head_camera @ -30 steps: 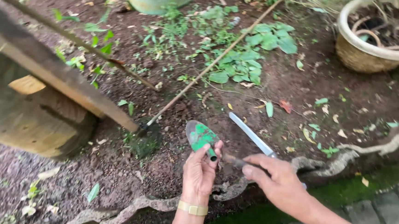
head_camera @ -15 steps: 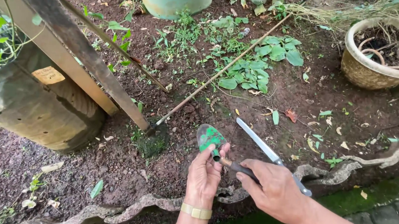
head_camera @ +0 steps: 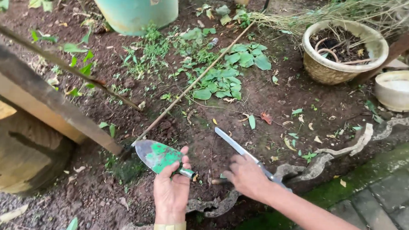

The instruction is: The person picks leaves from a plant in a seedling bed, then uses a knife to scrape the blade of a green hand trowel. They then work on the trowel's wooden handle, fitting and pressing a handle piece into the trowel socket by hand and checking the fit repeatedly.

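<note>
My left hand [head_camera: 171,193] grips the neck of a small garden trowel, with its fingers against the green-painted metal blade [head_camera: 157,154]. The blade points left, just above the bare soil. My right hand [head_camera: 247,178] is closed around the trowel's wooden handle [head_camera: 215,181]. A long grey knife blade [head_camera: 233,143] lies on the soil, running under my right hand and wrist. I wear a pale band on my left wrist.
A thin long stick [head_camera: 192,83] crosses the soil toward a teal pot [head_camera: 135,6]. A wooden plank [head_camera: 40,100] and a stump [head_camera: 13,150] stand on the left. A woven planter [head_camera: 325,70] and a white bowl [head_camera: 405,89] are at the right, with mossy paving [head_camera: 388,197] beyond a wavy edging [head_camera: 344,149].
The view has tilted up and back, showing more of the pots. Both hands keep the same hold on the trowel, which has barely moved over the soil.
</note>
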